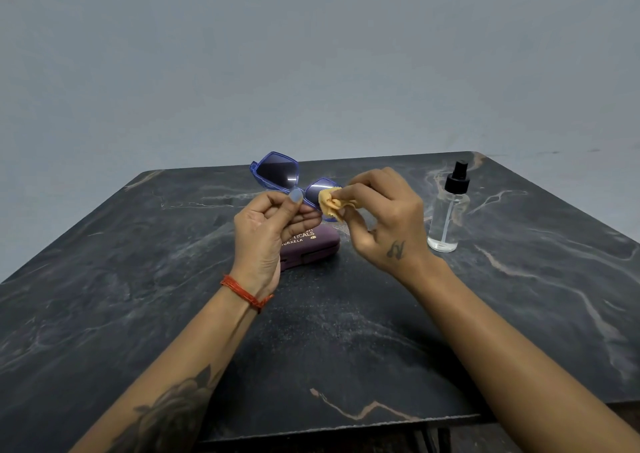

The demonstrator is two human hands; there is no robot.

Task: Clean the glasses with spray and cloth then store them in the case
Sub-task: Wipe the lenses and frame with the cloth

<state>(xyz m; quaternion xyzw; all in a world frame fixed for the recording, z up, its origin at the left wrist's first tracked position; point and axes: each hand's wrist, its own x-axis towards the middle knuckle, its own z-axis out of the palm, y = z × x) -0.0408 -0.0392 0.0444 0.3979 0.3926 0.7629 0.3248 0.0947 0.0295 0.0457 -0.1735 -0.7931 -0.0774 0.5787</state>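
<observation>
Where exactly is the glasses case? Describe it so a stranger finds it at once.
On the dark marble-patterned table, look just beneath the left hand holding the blue sunglasses. The glasses case lies flat there, shut. It alone is purple with gold lettering.

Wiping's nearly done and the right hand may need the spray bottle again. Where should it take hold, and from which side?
Judging from its pose, grip the spray bottle round the clear cylindrical body, below the black pump. It stands upright on the table, just beyond the right hand, with bare table between them. Come in level from that near-left side, after freeing the cloth.
</observation>
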